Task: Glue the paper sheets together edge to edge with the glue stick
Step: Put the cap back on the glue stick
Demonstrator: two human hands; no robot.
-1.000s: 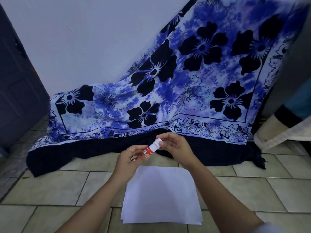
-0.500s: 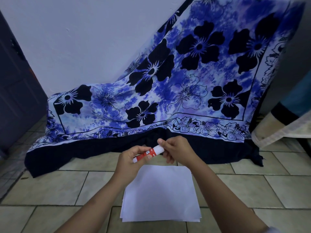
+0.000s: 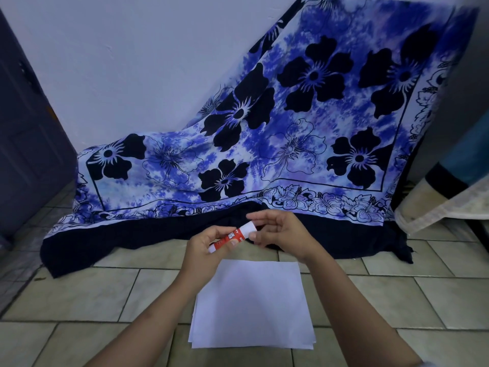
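I am over a floor (image 3: pixel 79 292) of pale beige tiles with dark grout lines. A blue cloth (image 3: pixel 304 133) printed with big dark flowers hangs down a white wall (image 3: pixel 132 62), and its dark hem spreads onto the tiles ahead of me. A dark door (image 3: pixel 26 141) stands at the left, and at the right edge there is a pale fabric-covered shape (image 3: pixel 436 202) that I cannot make out. The paper (image 3: pixel 251 305) lies in a loose white stack on the floor between my forearms, its near corners slightly fanned. I hold the glue stick (image 3: pixel 232 237) above the stack's far edge, clear of it, tilted with the white cap up and to the right. My left grip (image 3: pixel 209 245) is clamped around the red body, thumb across the label. My right grip (image 3: pixel 280 231) is cupped at the cap. Its thumb (image 3: pixel 253 236) touches the underside and the forefinger (image 3: pixel 255 215) arches above with a gap, so I cannot tell whether it truly pinches the cap. Half a second ago those fingers sat closed over the cap's end, and now the forefinger has lifted off. The cap is still on. The stick stays at much the same place and tilt, flatter than a second ago, and the paper has not moved.
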